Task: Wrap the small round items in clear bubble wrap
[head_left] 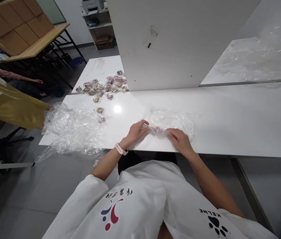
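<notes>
White tabletop [242, 119] | pinkish item [158, 129] | clear, crinkled wrap [163, 132] | fingers [173, 131] both ends

Glossy, crinkled plastic film [174, 119] and smooth, shiny tabletop [235, 119].

Behind your left fingers [140, 124] sits a pale pink watch [121, 149]. Nearer you are your black trousers [128, 162] and white short-sleeved shirt [142, 186], its red-and-blue logo [114, 214] on the left fingers' side, black KELME lettering [210, 212] and paw print [214, 221] on the right.
</notes>
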Motion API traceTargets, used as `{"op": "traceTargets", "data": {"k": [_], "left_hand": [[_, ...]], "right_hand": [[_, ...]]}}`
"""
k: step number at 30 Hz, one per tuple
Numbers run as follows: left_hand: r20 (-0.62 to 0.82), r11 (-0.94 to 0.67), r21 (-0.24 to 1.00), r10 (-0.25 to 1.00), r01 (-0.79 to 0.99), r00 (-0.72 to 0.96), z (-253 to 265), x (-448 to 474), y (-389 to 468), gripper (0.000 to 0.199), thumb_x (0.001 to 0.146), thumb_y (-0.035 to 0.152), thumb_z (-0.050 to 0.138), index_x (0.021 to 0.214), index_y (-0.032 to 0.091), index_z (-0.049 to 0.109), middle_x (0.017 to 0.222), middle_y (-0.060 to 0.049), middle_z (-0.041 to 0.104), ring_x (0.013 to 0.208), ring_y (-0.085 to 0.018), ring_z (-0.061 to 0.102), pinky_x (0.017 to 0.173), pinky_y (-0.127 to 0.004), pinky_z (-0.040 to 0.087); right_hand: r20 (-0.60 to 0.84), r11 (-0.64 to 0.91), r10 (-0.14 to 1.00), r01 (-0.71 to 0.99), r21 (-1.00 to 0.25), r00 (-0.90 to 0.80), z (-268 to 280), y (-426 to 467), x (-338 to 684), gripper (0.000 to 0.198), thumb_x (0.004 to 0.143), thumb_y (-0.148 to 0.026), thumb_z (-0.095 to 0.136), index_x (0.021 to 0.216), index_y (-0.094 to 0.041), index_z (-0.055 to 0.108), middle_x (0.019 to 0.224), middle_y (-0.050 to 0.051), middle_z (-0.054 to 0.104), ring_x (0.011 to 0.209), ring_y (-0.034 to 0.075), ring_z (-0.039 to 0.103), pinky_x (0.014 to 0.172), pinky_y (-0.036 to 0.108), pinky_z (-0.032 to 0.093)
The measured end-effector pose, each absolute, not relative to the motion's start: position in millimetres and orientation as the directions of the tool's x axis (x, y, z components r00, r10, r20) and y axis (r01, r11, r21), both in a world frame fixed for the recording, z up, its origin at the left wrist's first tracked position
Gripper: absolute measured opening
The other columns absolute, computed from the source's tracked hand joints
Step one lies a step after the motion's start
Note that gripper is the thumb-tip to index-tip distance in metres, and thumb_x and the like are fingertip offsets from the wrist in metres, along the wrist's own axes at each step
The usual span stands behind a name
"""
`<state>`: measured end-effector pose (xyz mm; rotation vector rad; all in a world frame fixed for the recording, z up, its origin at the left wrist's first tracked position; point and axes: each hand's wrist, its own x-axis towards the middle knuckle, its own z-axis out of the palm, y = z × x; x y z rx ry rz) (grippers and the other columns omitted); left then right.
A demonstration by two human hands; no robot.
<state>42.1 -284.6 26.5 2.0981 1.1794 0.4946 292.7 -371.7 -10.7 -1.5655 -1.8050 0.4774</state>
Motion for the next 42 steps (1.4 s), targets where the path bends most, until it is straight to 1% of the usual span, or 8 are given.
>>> {"op": "traceTargets", "data": {"k": [4,8,11,15,26,30,34,42], "left_hand": [[-0.199,-0.127,0.694,0.912,0.709,0.358,33.1,56.9,-267.2,0.036,0.091,0.045,0.061,0.116,0.019,0.056,0.067,0.0,0.062,0.063,-0.019,0.059,0.06,-0.029,0.042],[0.072,-0.311,0.452,0.947,0.836,0.313,41.1,68.7,-260.6,0.032,0.09,0.029,0.064,0.119,0.017,0.056,0.1,-0.012,0.068,0.096,-0.028,0.062,0.079,-0.038,0.047],[0.318,-0.585,0.31,0.807,0.75,0.498,43.0,71.3,-282.1,0.03,0.093,0.013,0.048,0.121,0.017,0.057,0.125,-0.014,0.063,0.118,-0.029,0.054,0.096,-0.045,0.044],[0.219,-0.725,0.224,0.689,0.652,0.691,29.5,68.8,-305.0,0.047,0.089,0.006,0.039,0.135,0.011,0.052,0.141,-0.017,0.057,0.134,-0.03,0.046,0.114,-0.051,0.031],[-0.095,-0.285,0.549,0.913,0.786,0.397,39.4,79.2,-213.3,0.023,0.098,0.033,0.049,0.096,0.018,0.066,0.084,-0.008,0.07,0.081,-0.024,0.065,0.076,-0.035,0.048],[0.088,-0.346,0.368,0.937,0.863,0.338,45.0,93.8,-209.2,0.023,0.092,0.019,0.054,0.111,0.015,0.065,0.117,-0.017,0.067,0.117,-0.032,0.057,0.1,-0.047,0.041],[0.218,-0.562,0.22,0.825,0.797,0.522,34.8,100.4,-237.7,0.054,0.086,0.008,0.048,0.139,0.01,0.051,0.152,-0.018,0.045,0.147,-0.033,0.032,0.121,-0.053,0.02],[0.004,-0.119,0.717,0.986,0.686,0.166,13.0,112.6,-233.7,0.058,0.089,0.001,0.032,0.14,0.014,0.054,0.152,-0.011,0.049,0.149,-0.024,0.034,0.123,-0.053,0.024]], "right_hand": [[0.019,-0.063,0.994,0.692,-0.719,0.111,5.8,-340.8,291.1,0.033,0.096,-0.044,0.049,0.08,-0.023,0.069,0.07,0.002,0.07,0.07,0.02,0.065,0.069,0.031,0.045],[0.003,-0.169,0.979,0.818,-0.55,0.204,15.2,-312.7,288.2,0.019,0.087,-0.038,0.06,0.091,-0.022,0.07,0.083,0.006,0.072,0.078,0.024,0.063,0.07,0.034,0.042],[0.253,-0.016,0.957,0.898,-0.44,0.141,15.6,-317.3,286.9,0.025,0.092,-0.033,0.055,0.109,-0.02,0.069,0.111,0.011,0.07,0.101,0.029,0.061,0.086,0.04,0.042],[0.36,0.289,0.92,0.885,-0.364,-0.152,3.8,-338.4,289.0,0.036,0.096,-0.042,0.053,0.125,-0.022,0.064,0.126,0.01,0.066,0.118,0.028,0.055,0.101,0.043,0.037],[0.027,-0.078,0.991,0.749,-0.658,0.128,15.4,-280.2,301.5,0.029,0.092,-0.044,0.052,0.086,-0.023,0.071,0.075,0.003,0.069,0.07,0.019,0.059,0.066,0.031,0.04],[-0.006,-0.214,0.967,0.803,-0.556,0.254,19.5,-254.6,299.9,0.019,0.083,-0.036,0.062,0.086,-0.02,0.072,0.087,0.008,0.071,0.083,0.024,0.059,0.076,0.036,0.043],[0.334,0.009,0.93,0.897,-0.442,0.156,14.1,-278.1,295.7,0.029,0.092,-0.033,0.051,0.106,-0.019,0.072,0.11,0.014,0.067,0.106,0.032,0.054,0.092,0.048,0.041],[0.111,-0.16,0.914,0.599,-0.785,0.39,-6.3,-328.2,298.3,0.054,0.093,-0.057,0.047,0.124,-0.016,0.065,0.123,0.018,0.063,0.111,0.031,0.058,0.101,0.054,0.045]]}}
